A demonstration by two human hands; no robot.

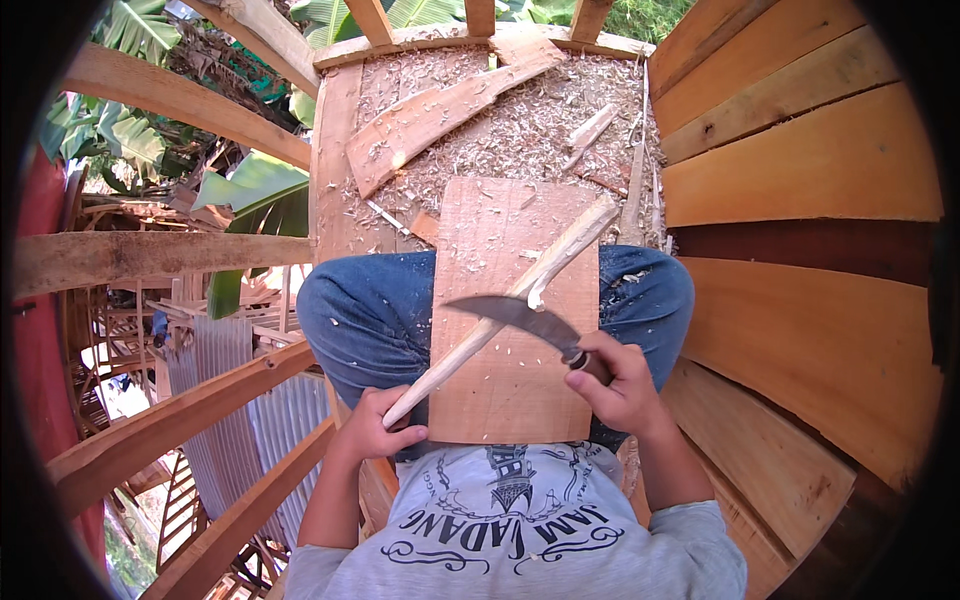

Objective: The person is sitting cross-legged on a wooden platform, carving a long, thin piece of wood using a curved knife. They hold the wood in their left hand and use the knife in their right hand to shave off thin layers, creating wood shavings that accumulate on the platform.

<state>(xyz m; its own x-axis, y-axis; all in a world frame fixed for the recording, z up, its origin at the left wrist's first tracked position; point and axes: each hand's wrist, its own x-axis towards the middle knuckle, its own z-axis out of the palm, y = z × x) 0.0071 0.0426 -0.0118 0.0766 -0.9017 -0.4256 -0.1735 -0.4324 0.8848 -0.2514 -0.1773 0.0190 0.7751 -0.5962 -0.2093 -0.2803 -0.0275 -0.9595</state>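
A pale, peeled wooden stick slants across a flat board that rests over my lap. My left hand is closed round the stick's near end, and its thicker far end points up to the right. In my right hand is the dark handle of a curved knife. The blade lies across the stick near its middle, tip toward the left. A curled wood shaving stands up from the stick just beyond the blade.
Wood shavings cover the floor ahead, around a long loose plank. Overlapping boards form a wall on the right. Open wooden rails run along the left, with corrugated metal sheets and banana leaves beyond.
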